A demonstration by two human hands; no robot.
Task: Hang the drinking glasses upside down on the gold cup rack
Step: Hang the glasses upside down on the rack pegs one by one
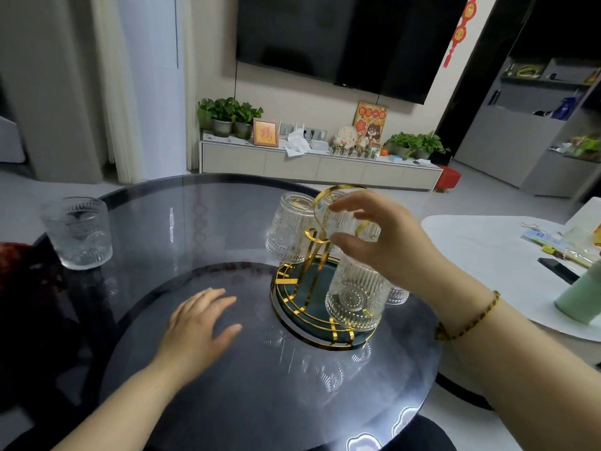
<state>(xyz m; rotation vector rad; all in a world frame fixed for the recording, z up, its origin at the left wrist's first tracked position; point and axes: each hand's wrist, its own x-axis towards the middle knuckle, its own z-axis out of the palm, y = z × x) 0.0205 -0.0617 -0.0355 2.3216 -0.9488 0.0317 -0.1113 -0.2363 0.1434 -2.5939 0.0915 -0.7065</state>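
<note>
The gold cup rack (312,255) stands on a dark green round tray (292,315) on the glass table. Several ribbed clear glasses hang upside down on it: one at the back left (286,229), one at the front (356,292), others partly hidden behind my right hand. My right hand (374,232) hovers over the rack with fingers spread, just above the front glass; it grips nothing. My left hand (198,320) lies flat on the table, left of the tray. One more glass (78,231) stands upright at the table's far left edge.
The round dark glass table (227,385) reflects light. To the right is a white table (487,255) with a green cylinder (582,297), a black phone (559,270) and packets. A dark red object (19,265) lies at the left. A TV cabinet with plants stands behind.
</note>
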